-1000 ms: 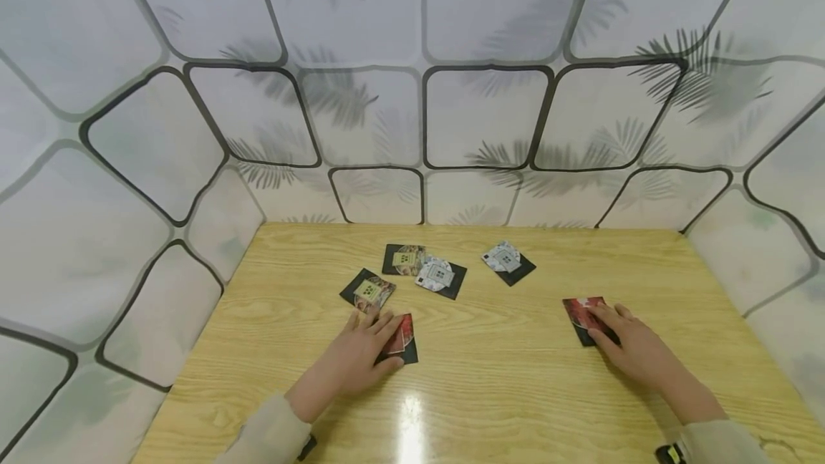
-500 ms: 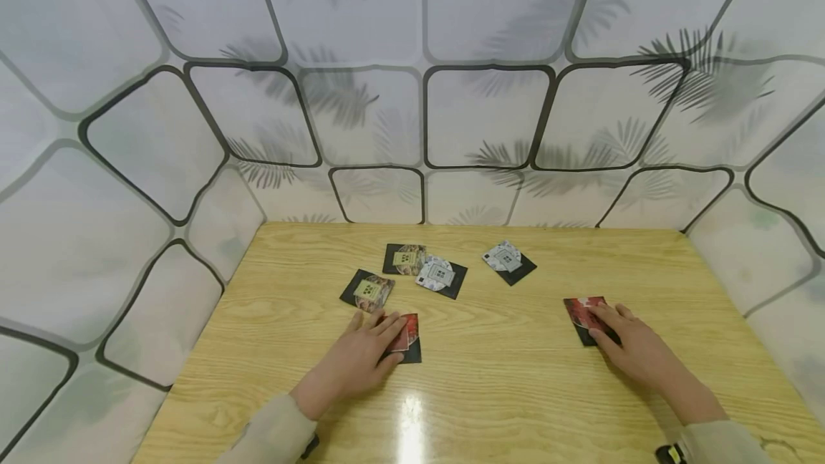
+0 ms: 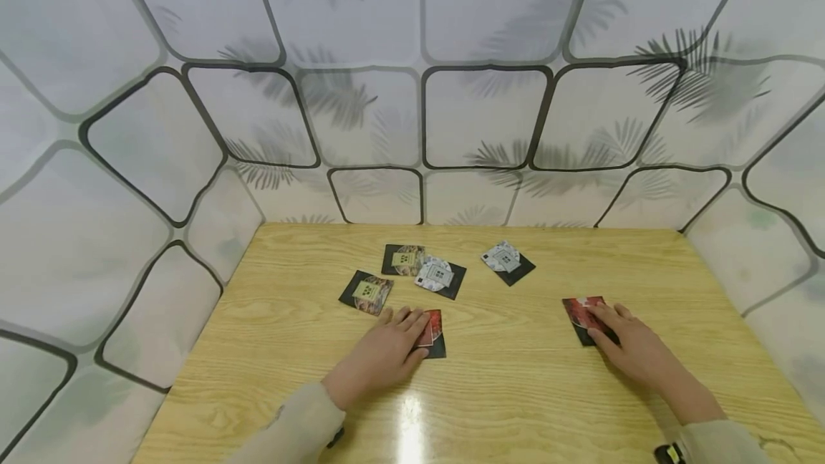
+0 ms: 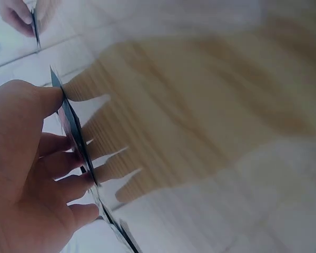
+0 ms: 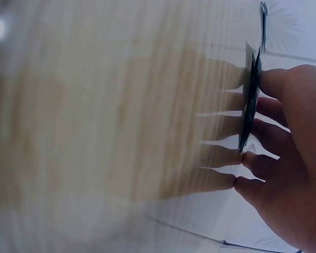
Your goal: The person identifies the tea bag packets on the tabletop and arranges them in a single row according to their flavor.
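My left hand (image 3: pixel 385 353) rests with extended fingers on a thin, flat black square with a red print (image 3: pixel 437 342), covering its left part. In the left wrist view, the thumb and fingertips of that hand (image 4: pixel 21 174) touch the upper face of the square, which lies on the wood. At the right, my right hand (image 3: pixel 634 349) lies over a matching red-printed square (image 3: pixel 572 312), fingers fairly straight and hiding its right side. The right wrist view shows thumb and fingers of this hand (image 5: pixel 295 132) against the thin square (image 5: pixel 249 100).
Left of centre lie two black squares with yellowish labels, a nearer one (image 3: pixel 366 291) and a farther one (image 3: pixel 394 261). A grey-and-white one (image 3: pixel 441 277) overlaps the farther; another (image 3: pixel 508 263) lies apart. A patterned wall (image 3: pixel 477 195) borders the wooden table (image 3: pixel 509 392).
My left hand has moved right, and the red-printed square under it has slid along, away from the nearer yellowish-labelled square. The right hand has stayed in place.
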`<state>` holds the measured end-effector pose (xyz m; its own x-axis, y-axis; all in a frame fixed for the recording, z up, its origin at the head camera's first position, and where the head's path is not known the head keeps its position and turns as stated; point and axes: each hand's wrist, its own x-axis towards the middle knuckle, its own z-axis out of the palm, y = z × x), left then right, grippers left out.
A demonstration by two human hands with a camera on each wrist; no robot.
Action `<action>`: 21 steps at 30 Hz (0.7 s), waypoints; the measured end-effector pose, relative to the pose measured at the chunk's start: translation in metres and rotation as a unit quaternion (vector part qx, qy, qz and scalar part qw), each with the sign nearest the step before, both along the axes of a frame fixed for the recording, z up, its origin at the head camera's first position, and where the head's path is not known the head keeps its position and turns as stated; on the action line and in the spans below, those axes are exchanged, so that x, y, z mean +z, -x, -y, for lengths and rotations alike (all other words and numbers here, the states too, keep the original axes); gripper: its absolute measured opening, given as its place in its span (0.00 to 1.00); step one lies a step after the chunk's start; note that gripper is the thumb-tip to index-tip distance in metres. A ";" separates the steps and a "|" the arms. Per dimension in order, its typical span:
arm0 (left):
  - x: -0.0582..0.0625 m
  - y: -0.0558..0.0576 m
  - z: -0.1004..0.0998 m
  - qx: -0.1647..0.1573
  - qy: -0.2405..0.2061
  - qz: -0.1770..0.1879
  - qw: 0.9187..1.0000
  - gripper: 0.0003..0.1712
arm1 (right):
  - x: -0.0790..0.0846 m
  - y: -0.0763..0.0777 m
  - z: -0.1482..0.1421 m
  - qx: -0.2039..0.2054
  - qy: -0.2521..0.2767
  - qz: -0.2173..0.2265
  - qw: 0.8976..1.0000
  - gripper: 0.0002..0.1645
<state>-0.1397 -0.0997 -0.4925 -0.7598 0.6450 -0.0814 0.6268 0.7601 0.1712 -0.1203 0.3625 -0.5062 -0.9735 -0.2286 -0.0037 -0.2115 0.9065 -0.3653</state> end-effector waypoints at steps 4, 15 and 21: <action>-0.001 0.003 -0.012 -0.008 0.008 -0.003 1.000 0.36 | 0.001 -0.001 0.000 -0.003 0.000 0.002 1.000 0.34; -0.003 0.014 -0.041 -0.016 0.023 -0.014 1.000 0.36 | 0.002 -0.001 0.001 -0.006 0.001 0.000 1.000 0.34; -0.005 0.017 -0.057 -0.024 0.034 -0.013 0.999 0.37 | 0.001 -0.001 0.001 -0.008 -0.001 0.002 1.000 0.34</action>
<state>-0.1566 -0.0425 -0.4974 -0.7308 0.6741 -0.1069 0.6660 0.7386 0.1043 -0.1189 0.3618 -0.5053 -0.9770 -0.2129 -0.0085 -0.1953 0.9106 -0.3642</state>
